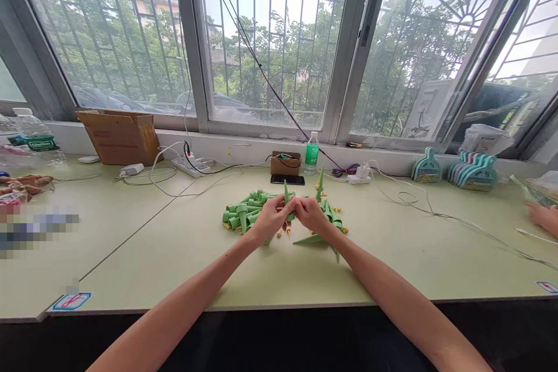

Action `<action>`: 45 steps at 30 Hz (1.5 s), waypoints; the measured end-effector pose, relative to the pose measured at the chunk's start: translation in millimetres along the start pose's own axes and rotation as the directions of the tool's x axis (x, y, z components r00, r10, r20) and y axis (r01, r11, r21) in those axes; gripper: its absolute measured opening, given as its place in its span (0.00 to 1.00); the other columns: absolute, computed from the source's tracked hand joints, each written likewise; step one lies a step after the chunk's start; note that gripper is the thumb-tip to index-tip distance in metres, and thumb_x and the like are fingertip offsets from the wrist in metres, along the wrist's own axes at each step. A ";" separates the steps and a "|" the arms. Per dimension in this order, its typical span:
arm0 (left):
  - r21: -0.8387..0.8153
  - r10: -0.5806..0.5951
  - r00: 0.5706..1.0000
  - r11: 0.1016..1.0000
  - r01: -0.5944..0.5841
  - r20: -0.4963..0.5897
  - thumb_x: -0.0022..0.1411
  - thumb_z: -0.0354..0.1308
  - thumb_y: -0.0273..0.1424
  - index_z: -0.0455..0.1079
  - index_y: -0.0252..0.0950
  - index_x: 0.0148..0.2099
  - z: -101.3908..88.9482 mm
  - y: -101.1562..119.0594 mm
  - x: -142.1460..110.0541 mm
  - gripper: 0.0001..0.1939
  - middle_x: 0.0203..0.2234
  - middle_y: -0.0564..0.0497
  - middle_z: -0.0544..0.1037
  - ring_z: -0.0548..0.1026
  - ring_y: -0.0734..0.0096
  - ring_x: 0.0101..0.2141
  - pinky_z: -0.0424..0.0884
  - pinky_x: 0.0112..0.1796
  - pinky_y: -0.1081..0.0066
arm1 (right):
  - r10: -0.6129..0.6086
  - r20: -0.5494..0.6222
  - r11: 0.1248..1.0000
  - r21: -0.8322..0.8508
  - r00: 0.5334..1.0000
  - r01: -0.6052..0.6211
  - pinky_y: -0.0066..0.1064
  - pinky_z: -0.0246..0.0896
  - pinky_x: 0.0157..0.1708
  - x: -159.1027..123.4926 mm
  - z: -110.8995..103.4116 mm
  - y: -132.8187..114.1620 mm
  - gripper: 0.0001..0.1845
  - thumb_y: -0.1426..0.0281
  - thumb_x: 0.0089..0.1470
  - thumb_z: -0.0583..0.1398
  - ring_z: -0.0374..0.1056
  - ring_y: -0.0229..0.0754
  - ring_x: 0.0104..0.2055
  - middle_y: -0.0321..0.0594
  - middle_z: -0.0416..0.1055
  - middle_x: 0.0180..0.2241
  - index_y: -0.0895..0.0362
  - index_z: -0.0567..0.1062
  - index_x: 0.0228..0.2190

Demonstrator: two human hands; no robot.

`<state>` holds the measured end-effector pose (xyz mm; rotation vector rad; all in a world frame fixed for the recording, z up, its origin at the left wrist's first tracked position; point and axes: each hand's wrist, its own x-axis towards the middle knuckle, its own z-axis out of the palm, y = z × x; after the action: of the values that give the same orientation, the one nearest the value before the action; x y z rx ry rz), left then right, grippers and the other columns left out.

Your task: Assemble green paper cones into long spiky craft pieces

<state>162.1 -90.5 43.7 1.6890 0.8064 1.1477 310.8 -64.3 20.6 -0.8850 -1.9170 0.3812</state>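
Note:
My left hand (272, 216) and my right hand (313, 215) meet over the table, fingers closed around one small piece. It is a green pointed plastic piece (286, 190), its tip standing up above my left fingers; the lower part is mostly hidden. Left of my hands lies a heap of green plastic tubes and cones (244, 209). More green pieces (331, 215) with small yellow-orange bits lie behind and beside my right hand. One green cone (308, 239) lies flat just below my right hand, and a few orange bits (288, 228) are below my fingers.
Behind the pieces are a phone (288, 179), a small cardboard box (286, 163) and a water bottle (311, 153). Power strips (190, 165) and loose cables (405, 197) run along the back. Teal plastic items (473, 171) stand right, near another person's hand (543, 218). A carton (120, 136) stands left.

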 end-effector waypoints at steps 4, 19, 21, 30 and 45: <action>0.000 -0.004 1.000 1.000 0.004 0.002 0.57 0.59 0.46 0.69 0.34 0.38 -0.7 -2.1 0.9 0.19 0.24 0.54 0.68 0.68 0.78 0.21 0.70 0.17 0.78 | -0.015 -0.008 1.000 -0.001 1.000 0.015 0.26 0.47 0.21 0.0 0.3 1.3 0.26 0.60 0.62 0.47 0.51 0.33 0.18 0.32 0.56 0.14 0.56 0.58 0.15; -0.022 -0.032 0.999 0.999 0.032 0.015 0.58 0.59 0.46 0.69 0.32 0.39 -1.3 -3.5 0.8 0.20 0.24 0.53 0.70 0.68 0.79 0.19 0.70 0.17 0.77 | -0.051 -0.003 0.998 -0.028 0.999 0.051 0.26 0.46 0.22 -0.8 -0.5 -1.3 0.25 0.63 0.62 0.47 0.51 0.33 0.19 0.33 0.57 0.14 0.56 0.59 0.15; -0.014 -0.032 0.999 0.999 0.032 0.013 0.57 0.59 0.47 0.69 0.32 0.38 -1.2 -3.0 0.8 0.20 0.23 0.53 0.70 0.68 0.79 0.19 0.70 0.17 0.77 | -0.053 -0.004 0.998 -0.034 0.999 0.053 0.26 0.46 0.22 -0.9 0.0 -0.5 0.25 0.63 0.62 0.47 0.51 0.33 0.19 0.33 0.58 0.14 0.57 0.59 0.15; 0.043 -0.068 0.998 0.997 0.068 0.005 0.58 0.58 0.47 0.68 0.33 0.36 -3.0 -3.0 1.1 0.19 0.24 0.53 0.70 0.70 0.77 0.18 0.68 0.15 0.77 | -0.018 0.002 0.998 -0.063 1.000 0.018 0.26 0.45 0.21 -0.5 4.6 3.4 0.24 0.63 0.62 0.46 0.50 0.32 0.19 0.32 0.57 0.14 0.56 0.57 0.15; 0.136 -0.088 0.996 0.987 0.084 0.027 0.56 0.59 0.47 0.66 0.34 0.36 -6.4 -5.2 -0.2 0.20 0.24 0.54 0.70 0.70 0.75 0.18 0.65 0.13 0.77 | 0.055 0.104 0.998 -0.048 0.993 -0.050 0.26 0.44 0.21 -0.6 0.2 -8.6 0.21 0.68 0.59 0.46 0.50 0.32 0.16 0.31 0.55 0.10 0.56 0.58 0.15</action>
<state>155.9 -86.6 39.7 1.7611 0.9452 1.0235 307.2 -70.6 25.1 -0.9633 -2.0090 0.4243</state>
